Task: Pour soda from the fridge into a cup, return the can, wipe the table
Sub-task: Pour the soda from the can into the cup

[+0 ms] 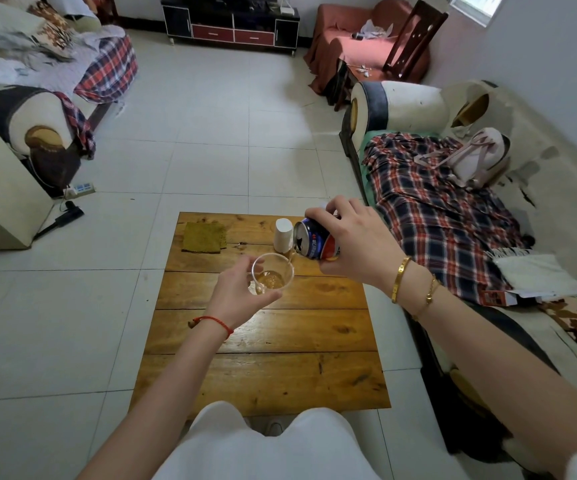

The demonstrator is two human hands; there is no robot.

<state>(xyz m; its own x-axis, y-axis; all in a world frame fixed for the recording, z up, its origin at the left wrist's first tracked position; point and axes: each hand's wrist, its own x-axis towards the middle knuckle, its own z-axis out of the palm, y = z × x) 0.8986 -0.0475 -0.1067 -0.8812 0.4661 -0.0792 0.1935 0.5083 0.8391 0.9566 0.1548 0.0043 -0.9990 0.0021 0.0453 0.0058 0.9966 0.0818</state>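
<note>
My right hand point(349, 242) grips a blue, red and white soda can point(311, 242), tipped with its mouth to the left. A thin brown stream runs from the can into a clear cup point(273, 271). My left hand point(237, 294) holds that cup from below and the left, just above the wooden table point(263, 358). A little brown soda lies in the cup's bottom. A green-brown cloth point(204, 237) lies flat at the table's far left corner.
A white cylinder point(283, 234) stands on the table right behind the can and cup. A sofa with a plaid blanket point(429, 209) runs along the table's right side. Another sofa point(38, 133) and a beige box point(0, 192) sit left. Tiled floor lies beyond.
</note>
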